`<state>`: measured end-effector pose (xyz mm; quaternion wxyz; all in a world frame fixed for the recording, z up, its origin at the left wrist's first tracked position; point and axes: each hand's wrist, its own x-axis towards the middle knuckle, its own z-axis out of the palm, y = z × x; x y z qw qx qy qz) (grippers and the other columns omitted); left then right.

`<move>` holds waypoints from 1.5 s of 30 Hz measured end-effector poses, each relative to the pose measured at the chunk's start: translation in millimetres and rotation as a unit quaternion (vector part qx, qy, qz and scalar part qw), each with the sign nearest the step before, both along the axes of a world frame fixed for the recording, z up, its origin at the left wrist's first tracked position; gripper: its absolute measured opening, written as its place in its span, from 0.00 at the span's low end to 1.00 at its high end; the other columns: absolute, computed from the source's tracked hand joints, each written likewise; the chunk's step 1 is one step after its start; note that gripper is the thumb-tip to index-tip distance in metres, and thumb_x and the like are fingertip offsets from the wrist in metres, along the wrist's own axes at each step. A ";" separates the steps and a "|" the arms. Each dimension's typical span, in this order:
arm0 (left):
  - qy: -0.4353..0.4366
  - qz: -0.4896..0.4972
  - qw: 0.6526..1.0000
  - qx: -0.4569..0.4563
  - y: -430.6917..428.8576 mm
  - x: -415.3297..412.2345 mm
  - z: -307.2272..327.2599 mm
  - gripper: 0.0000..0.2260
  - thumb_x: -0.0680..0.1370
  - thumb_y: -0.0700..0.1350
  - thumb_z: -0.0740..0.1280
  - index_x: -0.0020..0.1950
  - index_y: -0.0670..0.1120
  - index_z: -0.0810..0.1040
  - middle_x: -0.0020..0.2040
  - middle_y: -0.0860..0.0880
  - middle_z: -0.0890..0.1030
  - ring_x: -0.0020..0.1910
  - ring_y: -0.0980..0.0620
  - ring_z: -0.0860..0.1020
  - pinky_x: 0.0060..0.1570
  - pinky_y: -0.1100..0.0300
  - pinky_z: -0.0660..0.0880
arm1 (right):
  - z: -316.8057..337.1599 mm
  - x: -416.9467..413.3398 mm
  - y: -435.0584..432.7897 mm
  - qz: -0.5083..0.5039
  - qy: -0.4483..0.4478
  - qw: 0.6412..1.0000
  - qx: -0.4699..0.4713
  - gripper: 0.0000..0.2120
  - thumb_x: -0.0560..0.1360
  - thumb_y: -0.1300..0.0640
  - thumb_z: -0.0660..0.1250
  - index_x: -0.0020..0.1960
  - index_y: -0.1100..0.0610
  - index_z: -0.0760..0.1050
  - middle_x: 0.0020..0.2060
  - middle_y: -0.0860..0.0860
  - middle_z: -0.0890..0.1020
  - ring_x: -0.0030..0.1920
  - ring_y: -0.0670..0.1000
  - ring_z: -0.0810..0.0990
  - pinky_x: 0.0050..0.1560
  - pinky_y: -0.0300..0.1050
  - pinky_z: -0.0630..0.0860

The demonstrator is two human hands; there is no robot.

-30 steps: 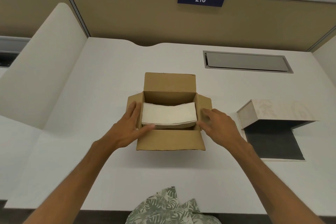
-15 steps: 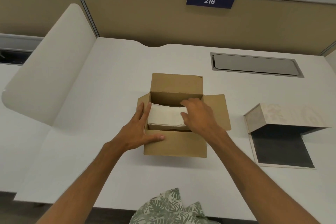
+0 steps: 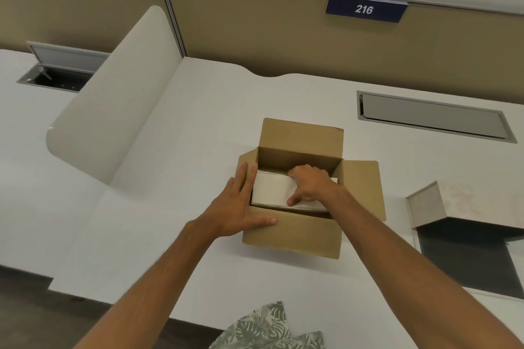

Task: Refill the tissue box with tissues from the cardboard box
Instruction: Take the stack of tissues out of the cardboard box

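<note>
Open cardboard box [image 3: 295,236] on the white desk [image 3: 170,150], holding a white tissue stack [image 3: 272,188]. The right hand [image 3: 310,184] reaches inside, its grip closed over the stack, fingers curled behind the far edge and thumb pressing the near edge; the left hand [image 3: 239,207] lies flat and open against the box's left wall and front rim. The tissue box [image 3: 456,207] stands open at the right, well apart.

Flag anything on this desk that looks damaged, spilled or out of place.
Nothing stands out. The cardboard box sits open and intact, tissues lie inside, and the tissue box stands opened for refilling.
</note>
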<state>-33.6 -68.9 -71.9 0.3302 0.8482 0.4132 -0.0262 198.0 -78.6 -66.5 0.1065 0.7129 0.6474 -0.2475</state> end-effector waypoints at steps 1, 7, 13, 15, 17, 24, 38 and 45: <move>-0.006 -0.002 1.000 0.003 0.3 -0.2 -1.3 0.54 0.67 0.78 0.62 0.70 0.65 0.21 0.78 0.57 0.28 0.79 0.53 0.38 0.76 0.48 0.46 | -1.1 -0.9 0.3 -0.001 -0.001 1.000 -0.002 0.35 0.65 0.42 0.79 0.67 0.53 0.73 0.63 0.52 0.77 0.60 0.56 0.76 0.56 0.54 0.74; -0.014 -0.010 1.000 0.005 1.4 -0.9 -3.5 0.55 0.68 0.77 0.63 0.74 0.61 0.23 0.78 0.56 0.27 0.76 0.58 0.35 0.74 0.54 0.40 | -0.4 -2.1 4.9 0.010 -0.007 1.000 -0.020 0.39 0.62 0.42 0.81 0.68 0.54 0.71 0.64 0.53 0.74 0.63 0.56 0.73 0.59 0.55 0.74; -0.006 -0.009 1.000 0.020 0.7 0.8 -4.1 0.55 0.69 0.76 0.62 0.76 0.58 0.25 0.79 0.54 0.30 0.80 0.50 0.38 0.73 0.56 0.37 | 6.3 6.3 9.9 0.006 0.030 0.998 -0.048 0.40 0.61 0.41 0.81 0.67 0.53 0.70 0.63 0.52 0.77 0.60 0.55 0.76 0.58 0.54 0.75; -0.001 -0.009 1.000 0.026 1.0 1.1 -4.0 0.55 0.69 0.77 0.61 0.76 0.58 0.25 0.80 0.53 0.30 0.80 0.49 0.38 0.73 0.56 0.36 | 8.7 9.2 11.7 0.003 0.048 0.997 -0.061 0.38 0.64 0.43 0.81 0.67 0.54 0.69 0.63 0.53 0.77 0.59 0.55 0.76 0.57 0.53 0.75; 0.000 -0.008 1.000 0.027 1.3 1.4 -3.8 0.55 0.69 0.77 0.61 0.76 0.58 0.25 0.80 0.53 0.30 0.80 0.49 0.38 0.73 0.56 0.35 | 9.5 12.0 13.6 -0.002 0.068 0.995 -0.067 0.33 0.67 0.46 0.79 0.66 0.56 0.70 0.63 0.54 0.77 0.57 0.54 0.75 0.56 0.49 0.74; -0.008 -0.006 1.000 0.025 0.9 0.7 -2.9 0.55 0.66 0.79 0.60 0.73 0.62 0.23 0.80 0.53 0.30 0.74 0.59 0.33 0.72 0.56 0.34 | 11.2 12.8 17.2 -0.001 0.089 0.993 -0.081 0.31 0.72 0.52 0.76 0.70 0.58 0.69 0.67 0.55 0.75 0.60 0.55 0.75 0.57 0.46 0.73; -0.055 0.039 0.998 -0.006 1.1 3.6 -1.5 0.57 0.66 0.73 0.70 0.80 0.57 0.37 0.82 0.53 0.41 0.81 0.51 0.45 0.75 0.51 0.36 | 22.5 7.9 5.5 -0.001 0.083 0.996 -0.041 0.26 0.69 0.51 0.78 0.61 0.54 0.70 0.58 0.54 0.78 0.52 0.53 0.77 0.52 0.48 0.77; -0.079 0.051 0.996 -0.009 2.0 4.6 2.3 0.57 0.64 0.73 0.72 0.80 0.56 0.39 0.82 0.53 0.49 0.80 0.48 0.52 0.76 0.48 0.40 | 34.5 5.5 -11.2 0.003 0.052 0.996 0.066 0.27 0.67 0.48 0.78 0.61 0.50 0.70 0.57 0.51 0.80 0.52 0.52 0.77 0.54 0.51 0.78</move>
